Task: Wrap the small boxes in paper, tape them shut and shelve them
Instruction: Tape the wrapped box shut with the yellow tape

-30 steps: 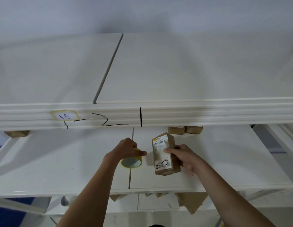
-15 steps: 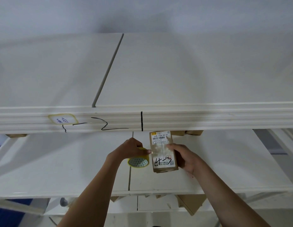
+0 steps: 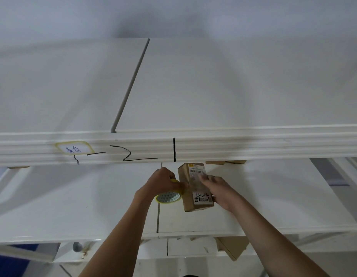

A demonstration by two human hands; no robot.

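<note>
A small brown-paper-wrapped box (image 3: 188,193) with white labels lies on the white middle shelf (image 3: 73,206), its far end just under the upper shelf's front edge. My right hand (image 3: 219,191) holds it from the right side, fingers lying over its top face. My left hand (image 3: 163,181) grips a yellow tape roll (image 3: 168,196) right against the box's left side, thumb touching the box.
The upper shelf (image 3: 213,86) with its ribbed front edge and black marker marks overhangs the box. More brown boxes (image 3: 225,162) sit at the back of the middle shelf. Cardboard pieces (image 3: 232,246) lie on the lower level.
Both hands slid the box and tape roll farther back on the middle shelf. The box turned lengthwise and its far end now reaches under the upper shelf's edge.
</note>
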